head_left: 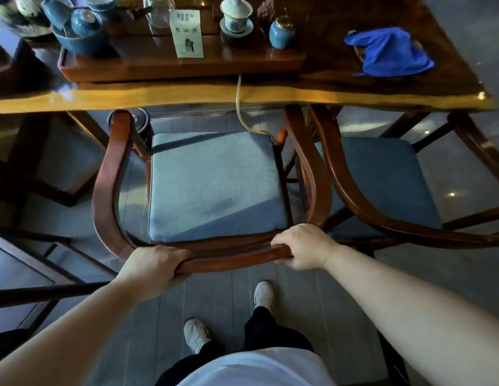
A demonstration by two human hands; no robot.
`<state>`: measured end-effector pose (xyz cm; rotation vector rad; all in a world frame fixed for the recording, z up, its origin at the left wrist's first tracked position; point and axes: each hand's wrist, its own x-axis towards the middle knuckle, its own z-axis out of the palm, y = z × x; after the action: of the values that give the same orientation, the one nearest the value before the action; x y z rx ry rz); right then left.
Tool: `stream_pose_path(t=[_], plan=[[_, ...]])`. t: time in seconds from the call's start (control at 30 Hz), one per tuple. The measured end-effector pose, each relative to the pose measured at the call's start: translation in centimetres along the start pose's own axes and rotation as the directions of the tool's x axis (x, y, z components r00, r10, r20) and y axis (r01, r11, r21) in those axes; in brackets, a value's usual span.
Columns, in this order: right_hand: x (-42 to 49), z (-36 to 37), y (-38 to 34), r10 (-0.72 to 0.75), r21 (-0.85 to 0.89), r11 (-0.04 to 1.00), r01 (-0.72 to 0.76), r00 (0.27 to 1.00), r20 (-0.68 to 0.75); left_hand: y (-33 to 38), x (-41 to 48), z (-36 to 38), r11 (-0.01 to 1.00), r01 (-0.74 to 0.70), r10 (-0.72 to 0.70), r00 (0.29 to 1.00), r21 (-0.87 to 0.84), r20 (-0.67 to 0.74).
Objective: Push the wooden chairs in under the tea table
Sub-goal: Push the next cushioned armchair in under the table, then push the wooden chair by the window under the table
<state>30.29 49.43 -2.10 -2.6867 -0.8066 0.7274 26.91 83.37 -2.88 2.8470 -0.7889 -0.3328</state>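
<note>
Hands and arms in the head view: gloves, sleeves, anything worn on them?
The left hand and right hand are both bare, with no gloves, rings or watch visible. Both forearms are bare too; no sleeves reach into view.

Single head-mounted wide-angle view, looking forward and steeply down from standing height. The wearer's torso and shoes (197, 334) fill the bottom centre of the frame; both forearms run in from the lower corners toward the centre. The tea table (270, 97) crosses the upper third — its far side cut off by the top edge. Straight lines bow near the borders, and the frame corners show blur. Near range throughout; no second view shares the scene.
</note>
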Motion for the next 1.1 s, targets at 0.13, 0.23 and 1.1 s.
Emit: stream_pose_path(t=[0.13,0.23,1.1], plan=[[-0.2,0.7,0.1,0.0,0.031,1.0,0.001,1.0,-0.023,-0.1,0.0,-0.2,0.999,0.008,-0.007,1.0,-0.034,0.027],[-1.0,1.6,-0.3,0.023,0.053,0.998,-0.019,0.998,-0.065,-0.4,0.0,-0.4,1.0,-0.013,0.014,0.998,-0.026,0.063],[11.6,-1.7,-14.6,-0.591,-0.088,0.785,0.613,0.784,0.193,2.9,-12.3,-2.7,0.752,0.653,-0.656,0.726,-0.092,-0.208]])
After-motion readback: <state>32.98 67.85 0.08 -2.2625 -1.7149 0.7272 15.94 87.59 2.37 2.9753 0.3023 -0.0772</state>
